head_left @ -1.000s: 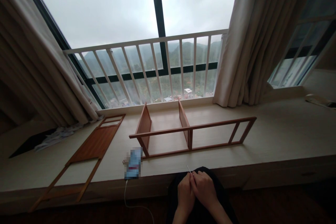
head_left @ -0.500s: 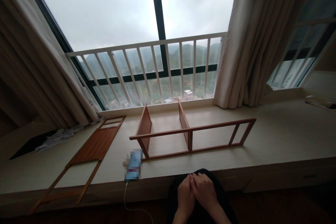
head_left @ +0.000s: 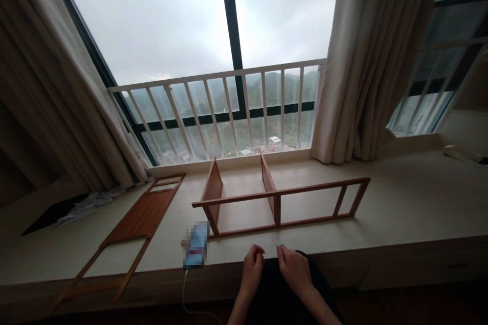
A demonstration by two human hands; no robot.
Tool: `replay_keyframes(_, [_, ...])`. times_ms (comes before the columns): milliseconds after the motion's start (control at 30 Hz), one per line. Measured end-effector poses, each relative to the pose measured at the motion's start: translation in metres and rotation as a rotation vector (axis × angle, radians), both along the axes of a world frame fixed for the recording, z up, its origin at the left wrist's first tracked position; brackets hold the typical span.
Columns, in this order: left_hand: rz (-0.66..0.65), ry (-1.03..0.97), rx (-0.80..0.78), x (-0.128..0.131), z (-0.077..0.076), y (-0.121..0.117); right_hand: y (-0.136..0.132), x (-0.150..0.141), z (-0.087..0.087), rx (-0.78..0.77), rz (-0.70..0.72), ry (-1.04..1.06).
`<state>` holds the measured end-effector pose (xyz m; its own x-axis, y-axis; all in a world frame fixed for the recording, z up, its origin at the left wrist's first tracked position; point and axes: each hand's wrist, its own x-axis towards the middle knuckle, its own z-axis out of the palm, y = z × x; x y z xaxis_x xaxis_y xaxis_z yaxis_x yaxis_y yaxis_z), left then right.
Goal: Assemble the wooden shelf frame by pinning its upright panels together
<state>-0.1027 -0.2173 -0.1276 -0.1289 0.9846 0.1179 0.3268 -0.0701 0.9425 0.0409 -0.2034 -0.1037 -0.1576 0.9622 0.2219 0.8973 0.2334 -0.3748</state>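
Note:
In my right hand [head_left: 295,270] a thin, light metal rod [head_left: 273,241] is pinched, its tip pointing up and away from me. My left hand [head_left: 252,268] is apart from it on the left, fingers curled closed; whether they hold something small is hidden. Just beyond both hands, a reddish-brown wooden frame [head_left: 278,210] rests on its side on the pale window ledge [head_left: 316,241]. Two wooden panels [head_left: 212,185] extend from it towards the window. Neither hand touches the frame.
A second wooden frame with a solid panel [head_left: 143,213] lies flat at the left, overhanging the ledge's front edge. Between the frames is a blurred-out phone [head_left: 196,246] with a white cable [head_left: 183,289]. White railing [head_left: 244,73] and curtains [head_left: 354,61] stand behind.
My hands were together around the rod. My left hand has now moved away to the left, while the rod stays in my right hand. The view has shifted slightly.

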Motion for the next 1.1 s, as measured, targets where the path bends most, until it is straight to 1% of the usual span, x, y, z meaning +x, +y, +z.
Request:
replay_keyframes(133, [0.342,0.068,0.061,-0.045,0.001,0.013,0.008,0.004,0.003,0.06,0.028,0.159])
replay_keyframes(200, [0.533,0.139,0.061,-0.066,0.003,0.021,0.016,0.005,0.001,0.084,0.025,0.228])
replay_keyframes(267, [0.705,0.218,0.108,-0.084,0.005,0.028,0.027,0.004,-0.002,0.094,-0.004,0.298])
replay_keyframes(333, [0.831,0.281,0.155,-0.1,0.008,0.036,0.041,0.002,-0.006,0.087,-0.021,0.368])
replay_keyframes(367, [0.866,0.299,0.173,-0.106,0.009,0.04,0.048,0.0,-0.007,0.078,-0.025,0.404])
replay_keyframes(433, [0.87,0.305,0.19,-0.118,0.012,0.047,0.06,-0.005,-0.009,0.058,-0.021,0.475])
replay_keyframes(533, [0.818,0.3,0.19,-0.134,0.014,0.055,0.074,-0.012,-0.011,0.061,0.009,0.565])
replay_keyframes(700, [0.777,0.403,0.175,-0.155,0.014,0.057,0.088,-0.019,-0.022,0.082,0.009,0.636])
replay_keyframes(867, [0.691,0.42,0.142,-0.163,0.011,0.059,0.099,-0.02,-0.032,0.102,-0.009,0.671])
replay_keyframes(1100, [0.677,0.408,0.091,-0.167,0.014,0.075,0.111,-0.024,-0.036,0.084,-0.021,0.723])
